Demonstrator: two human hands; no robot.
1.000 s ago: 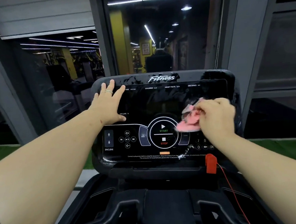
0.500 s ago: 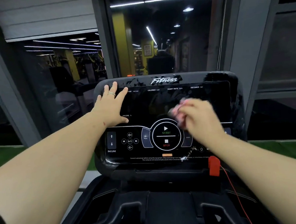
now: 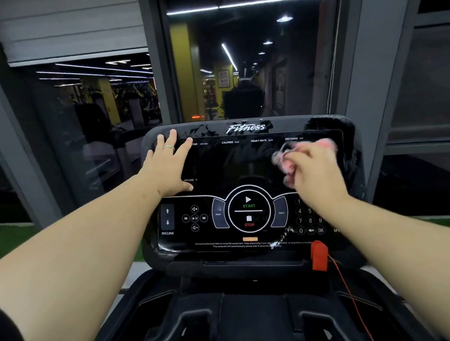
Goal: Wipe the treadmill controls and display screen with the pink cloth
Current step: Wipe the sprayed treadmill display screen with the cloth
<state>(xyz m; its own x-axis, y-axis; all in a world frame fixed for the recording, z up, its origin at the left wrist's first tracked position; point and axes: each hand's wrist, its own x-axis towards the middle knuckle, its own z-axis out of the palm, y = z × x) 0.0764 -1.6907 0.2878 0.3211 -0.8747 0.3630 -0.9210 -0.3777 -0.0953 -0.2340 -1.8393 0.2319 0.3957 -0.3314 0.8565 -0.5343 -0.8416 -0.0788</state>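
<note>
Right now the right hand [image 3: 314, 172] grips the crumpled pink cloth [image 3: 288, 160] against the glossy black display screen's [image 3: 231, 164] upper right; unwiped controls lie below, while the flat-fingered left hand [image 3: 166, 166] braces the left edge.

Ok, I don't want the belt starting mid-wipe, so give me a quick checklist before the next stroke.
1. Pink cloth held by right hand: ok.
2. Cloth on the display screen: ok, at the upper right, though blurred.
3. Left hand flat on the console's upper left, bracing: ok.
4. Both hands clear of START button: ok.
5. Red safety key seated: cannot tell.
6. Keypad already wiped: cannot tell.
</note>
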